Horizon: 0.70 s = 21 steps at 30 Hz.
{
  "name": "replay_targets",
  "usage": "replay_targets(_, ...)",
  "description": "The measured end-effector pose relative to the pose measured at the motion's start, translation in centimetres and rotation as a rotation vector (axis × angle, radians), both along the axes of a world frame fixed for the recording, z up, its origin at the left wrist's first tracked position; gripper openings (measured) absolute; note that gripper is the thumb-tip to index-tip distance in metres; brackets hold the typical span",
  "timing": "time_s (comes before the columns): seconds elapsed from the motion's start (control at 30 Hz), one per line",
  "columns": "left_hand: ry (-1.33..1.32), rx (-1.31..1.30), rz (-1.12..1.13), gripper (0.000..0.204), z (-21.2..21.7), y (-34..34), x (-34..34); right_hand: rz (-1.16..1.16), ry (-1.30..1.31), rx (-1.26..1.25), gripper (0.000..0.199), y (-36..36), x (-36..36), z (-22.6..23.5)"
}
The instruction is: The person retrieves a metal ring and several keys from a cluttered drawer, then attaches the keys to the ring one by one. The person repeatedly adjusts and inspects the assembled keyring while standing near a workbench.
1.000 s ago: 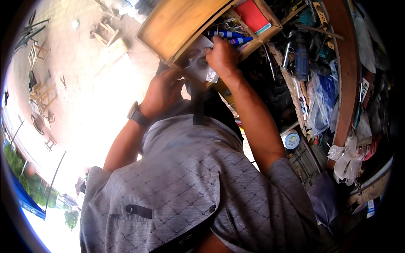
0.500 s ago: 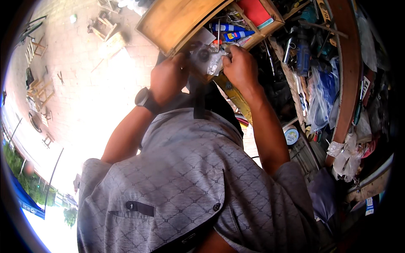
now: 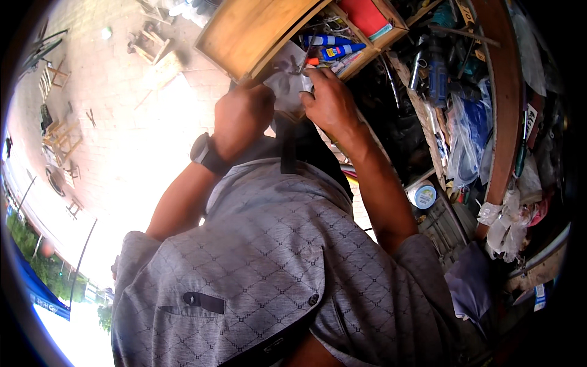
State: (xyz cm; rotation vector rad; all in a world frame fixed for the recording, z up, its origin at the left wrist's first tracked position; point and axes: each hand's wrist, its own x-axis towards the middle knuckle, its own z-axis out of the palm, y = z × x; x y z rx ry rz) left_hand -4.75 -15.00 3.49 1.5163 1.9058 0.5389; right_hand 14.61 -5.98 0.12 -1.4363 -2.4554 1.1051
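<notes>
Between my two hands a small clear plastic bag (image 3: pixel 285 87) hangs over the open wooden drawer (image 3: pixel 356 63). My left hand (image 3: pixel 246 113) is closed, its fingers gripping the bag's left side. At the right edge of the bag, the thumb and forefinger of my right hand (image 3: pixel 331 103) are pinched together on it. What lies inside the bag is too blurred to make out. Just beyond my right fingers, blue glue tubes (image 3: pixel 342 51) with an orange tip lie in the drawer, along with a thin metal rod (image 3: pixel 307 54).
A tilted wooden lid (image 3: pixel 260 33) rises beyond my left hand. To the right, shelves hold a blue-handled tool (image 3: pixel 438 79), plastic bags (image 3: pixel 468 140) and a round tub (image 3: pixel 423 196). Small wooden stools (image 3: pixel 148 44) stand on the bright paved floor at far left.
My right hand has shifted a little left, nearer my left hand. A dark round thing seen in the bag before no longer shows, and the bag looks turned or crumpled.
</notes>
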Motion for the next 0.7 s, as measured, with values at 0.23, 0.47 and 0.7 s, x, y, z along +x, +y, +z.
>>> replay_targets(0.23, -0.582, -0.136, 0.210, 0.015, -0.4, -1.2, -2.2, -0.128, -0.005, -0.288, 0.046, 0.3, -0.7, -1.9)
replay_targets(0.47, -0.684, -0.122, 0.292, 0.022, 0.3, -1.0, -3.2, -0.449, 0.247, -0.913, 0.033, 0.8, 0.5, 0.4)
replay_targets(0.7, -0.801, -0.098, 0.309, 0.021, 0.3, 4.6, -0.5, -0.409, 0.286, -0.445, 0.015, 6.2, 4.1, 2.8)
